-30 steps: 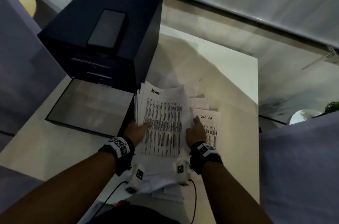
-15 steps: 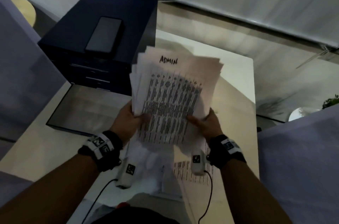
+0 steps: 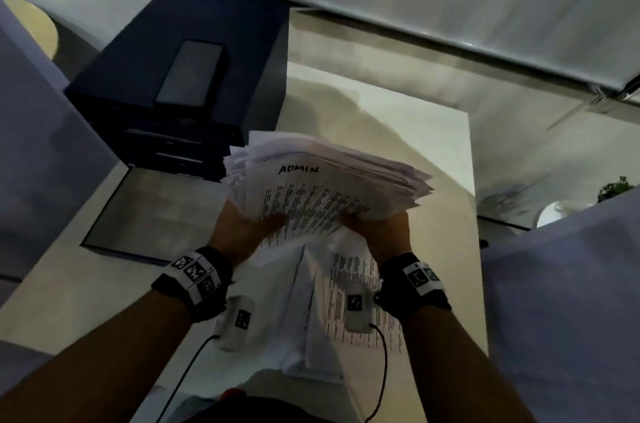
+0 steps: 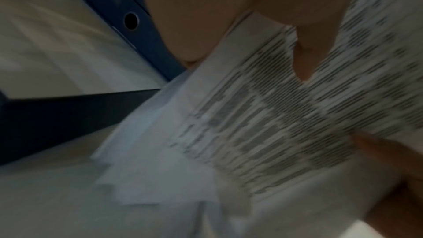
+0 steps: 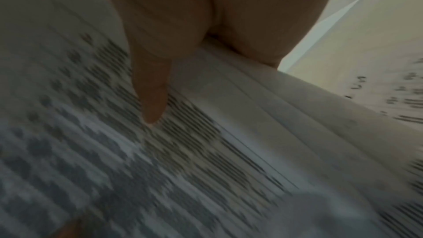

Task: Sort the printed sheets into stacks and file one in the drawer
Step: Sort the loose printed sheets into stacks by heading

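Currently both hands, left hand (image 3: 239, 232) and right hand (image 3: 381, 232), clamp fingers on the ragged white printed-sheet stack (image 3: 325, 180); loose, uneven edges could let sheets slide out.

- The stack of sheets (image 3: 325, 187) hides the fingers of both hands beneath it; only the thumbs show on top.
- Printed rows (image 4: 286, 115) are smeared by blur in both wrist views, unreadable.
- At 11 o'clock, the open drawer (image 3: 156, 214) is partly covered by the stack.
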`<state>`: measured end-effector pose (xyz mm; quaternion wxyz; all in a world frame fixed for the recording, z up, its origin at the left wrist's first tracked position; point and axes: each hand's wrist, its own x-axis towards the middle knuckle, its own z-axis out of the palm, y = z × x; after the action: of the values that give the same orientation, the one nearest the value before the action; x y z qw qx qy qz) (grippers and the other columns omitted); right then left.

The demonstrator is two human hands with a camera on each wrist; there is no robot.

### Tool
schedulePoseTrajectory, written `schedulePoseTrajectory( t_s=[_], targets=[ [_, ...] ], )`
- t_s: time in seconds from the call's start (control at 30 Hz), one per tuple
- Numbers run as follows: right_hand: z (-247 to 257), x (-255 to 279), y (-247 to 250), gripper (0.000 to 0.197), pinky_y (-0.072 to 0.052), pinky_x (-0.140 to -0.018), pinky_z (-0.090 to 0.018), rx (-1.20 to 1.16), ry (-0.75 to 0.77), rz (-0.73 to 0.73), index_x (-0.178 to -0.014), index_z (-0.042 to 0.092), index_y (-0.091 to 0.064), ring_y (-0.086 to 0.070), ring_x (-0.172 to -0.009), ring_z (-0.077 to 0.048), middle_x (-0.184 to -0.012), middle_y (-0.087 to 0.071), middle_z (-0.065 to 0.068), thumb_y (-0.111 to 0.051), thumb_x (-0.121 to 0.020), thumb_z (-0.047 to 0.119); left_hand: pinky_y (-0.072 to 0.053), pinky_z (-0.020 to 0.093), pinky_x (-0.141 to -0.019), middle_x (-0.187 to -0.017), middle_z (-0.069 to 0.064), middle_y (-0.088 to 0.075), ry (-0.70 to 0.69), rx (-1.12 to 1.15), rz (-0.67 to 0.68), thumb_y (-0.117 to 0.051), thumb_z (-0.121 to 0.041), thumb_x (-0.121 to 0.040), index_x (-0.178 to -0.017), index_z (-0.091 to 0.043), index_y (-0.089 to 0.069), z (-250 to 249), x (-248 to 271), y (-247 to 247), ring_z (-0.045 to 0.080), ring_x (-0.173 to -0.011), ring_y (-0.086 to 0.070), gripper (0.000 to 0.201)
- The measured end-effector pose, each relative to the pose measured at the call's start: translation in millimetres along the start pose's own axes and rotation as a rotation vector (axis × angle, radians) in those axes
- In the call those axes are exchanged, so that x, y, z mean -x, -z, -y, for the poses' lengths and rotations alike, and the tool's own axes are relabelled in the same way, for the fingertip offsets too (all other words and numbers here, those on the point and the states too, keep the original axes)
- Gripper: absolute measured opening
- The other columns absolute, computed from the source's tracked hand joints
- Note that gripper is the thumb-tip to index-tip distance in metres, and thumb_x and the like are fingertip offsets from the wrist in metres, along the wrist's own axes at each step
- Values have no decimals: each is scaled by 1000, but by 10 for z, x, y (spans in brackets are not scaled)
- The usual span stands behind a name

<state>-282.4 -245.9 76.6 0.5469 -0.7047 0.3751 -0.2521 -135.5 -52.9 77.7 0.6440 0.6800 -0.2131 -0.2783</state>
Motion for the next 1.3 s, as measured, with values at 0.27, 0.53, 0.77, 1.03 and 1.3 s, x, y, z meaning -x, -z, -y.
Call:
schedulePoseTrajectory(
  t_s=[0.27, 0.53, 0.77, 1.03, 1.3],
  targets=[
    [-389, -3, -17, 66, -47, -92, -34, 214, -249, -60, -128, 9, -50, -54, -114, -27, -123, -56, -8, -83, -72, 16, -52, 24, -81, -103, 1, -68, 118, -148, -117, -64, -20, -93, -114, -11, -67, -7, -160, -39, 9, -87, -63, 23],
    [-1111, 234, 305, 131, -23, -112, -56, 818, -763, -35, -153, 10, 4, -16, -142, -38, -157, -12, -14, -84, -64, 49, -47, 35, -62, -74, 14, -61, 44, -330, -223, -66, -19, -93, -80, -16, -66, -272, -286, 339, 23, -64, -54, 12],
    [-1213, 257, 210, 121, -38, -110, -46, 653, -711, -62, -150, 7, -15, -39, -133, -37, -148, -33, -18, -91, -59, 33, -58, 50, -75, -93, 28, -70, 94, -383, -342, -72, -28, -88, -94, -4, -70, -314, -267, 630, 42, -82, -68, 25],
    [-988, 211, 337, 25, -50, -58, -24, 572, -624, -126, -98, -1, -67, -61, -65, -23, -91, -69, -15, -71, -80, 16, -54, 29, -70, -83, 6, -69, 139, -391, -320, -72, -26, -87, -98, -5, -71, -349, -197, 635, 26, -80, -67, 24],
    [81, -47, 983, 35, -49, -82, -41, 717, -179, -297, -106, -1, -64, -62, -99, -42, -107, -67, -26, -72, -84, 25, -59, 36, -81, -93, 7, -72, 357, -276, -140, -72, -23, -87, -93, -16, -71, 161, -85, 192, 25, -86, -69, 10]
  ],
)
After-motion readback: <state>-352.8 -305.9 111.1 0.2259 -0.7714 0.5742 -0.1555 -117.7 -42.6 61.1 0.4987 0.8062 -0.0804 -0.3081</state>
